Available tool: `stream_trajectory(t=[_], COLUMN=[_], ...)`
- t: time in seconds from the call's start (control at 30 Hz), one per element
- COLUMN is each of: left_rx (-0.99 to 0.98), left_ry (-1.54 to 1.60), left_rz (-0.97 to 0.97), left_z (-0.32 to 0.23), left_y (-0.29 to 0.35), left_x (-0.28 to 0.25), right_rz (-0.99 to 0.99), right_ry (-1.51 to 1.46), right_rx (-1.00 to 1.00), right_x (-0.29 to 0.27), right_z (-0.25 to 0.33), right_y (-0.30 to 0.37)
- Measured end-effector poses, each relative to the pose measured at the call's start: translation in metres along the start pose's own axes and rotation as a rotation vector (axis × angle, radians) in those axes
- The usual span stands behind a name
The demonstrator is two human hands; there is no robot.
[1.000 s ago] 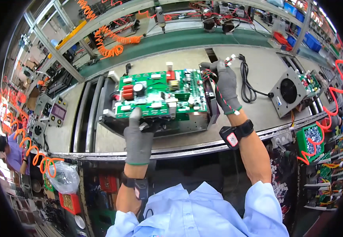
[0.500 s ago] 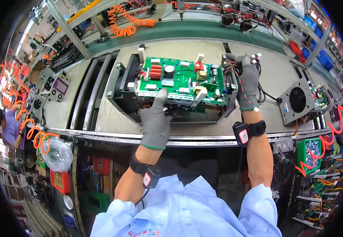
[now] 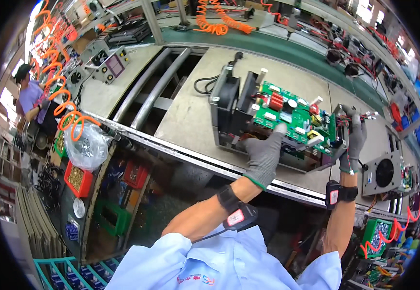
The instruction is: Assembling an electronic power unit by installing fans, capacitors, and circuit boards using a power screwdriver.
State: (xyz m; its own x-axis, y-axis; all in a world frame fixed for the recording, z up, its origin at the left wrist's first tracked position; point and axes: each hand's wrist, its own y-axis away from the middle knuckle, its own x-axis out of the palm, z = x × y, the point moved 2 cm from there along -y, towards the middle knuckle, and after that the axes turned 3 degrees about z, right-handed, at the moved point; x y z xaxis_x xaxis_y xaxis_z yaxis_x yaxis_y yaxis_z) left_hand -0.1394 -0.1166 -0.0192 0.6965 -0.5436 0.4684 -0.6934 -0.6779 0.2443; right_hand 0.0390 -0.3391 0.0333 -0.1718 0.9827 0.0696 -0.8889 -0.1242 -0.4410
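Observation:
A green circuit board (image 3: 297,107) with red, white and yellow parts sits atop a dark metal chassis (image 3: 294,162) on the bench. My left hand (image 3: 265,154), in a grey glove, grips the board's near edge, thumb on top and fingers hidden beneath. At the chassis's right end, my gloved right hand (image 3: 355,137) is closed around the upright end panel (image 3: 340,135). Thin red and black wires (image 3: 349,157) hang beside that hand. A fan panel (image 3: 224,99) stands at the left end of the chassis, with a black cable (image 3: 204,86) behind it.
A grey fan unit (image 3: 384,171) stands to the right. Metal rollers (image 3: 159,92) cross the bench on the left, near another unit (image 3: 107,67). A person in purple (image 3: 33,99) is at far left. A red parts bin (image 3: 78,179) and plastic bag (image 3: 86,145) lie below.
My view has turned left, so the bench and chassis appear farther right and slanted. Both hands stay on the unit. The fan panel and its cable show more, with a wider gap beside the board.

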Motion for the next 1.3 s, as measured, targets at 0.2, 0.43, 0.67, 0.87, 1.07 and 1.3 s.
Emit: stream_trajectory(t=[0.2,0.43,0.67,0.87,1.07,1.3], left_rx=[-0.029,-0.059,-0.086,0.284,0.571,0.533], left_ry=[-0.078,-0.144,-0.699,-0.964,-1.430,-1.281], left_rz=[0.056,0.330,0.726,0.494,0.548,0.475], left_z=[0.005,-0.001,-0.010,-0.016,0.006,0.000], left_y=[0.002,0.010,0.004,-0.024,-0.054,-0.062], left_x=[0.001,-0.021,-0.081,-0.151,-0.147,-0.144], right_rz=[0.051,-0.025,0.824,1.064,1.037,1.025], right_ry=[0.217,1.469,1.384,1.368,1.094,1.072], right_rx=[0.051,-0.767,-0.442,-0.366,-0.302,-0.196], right_x=[-0.011,0.083,0.213,0.212,0.207,0.196], right_z=[0.021,0.161,0.125,0.101,0.093,0.090], right_y=[-0.003,0.039,0.056,0.018,0.010,-0.005])
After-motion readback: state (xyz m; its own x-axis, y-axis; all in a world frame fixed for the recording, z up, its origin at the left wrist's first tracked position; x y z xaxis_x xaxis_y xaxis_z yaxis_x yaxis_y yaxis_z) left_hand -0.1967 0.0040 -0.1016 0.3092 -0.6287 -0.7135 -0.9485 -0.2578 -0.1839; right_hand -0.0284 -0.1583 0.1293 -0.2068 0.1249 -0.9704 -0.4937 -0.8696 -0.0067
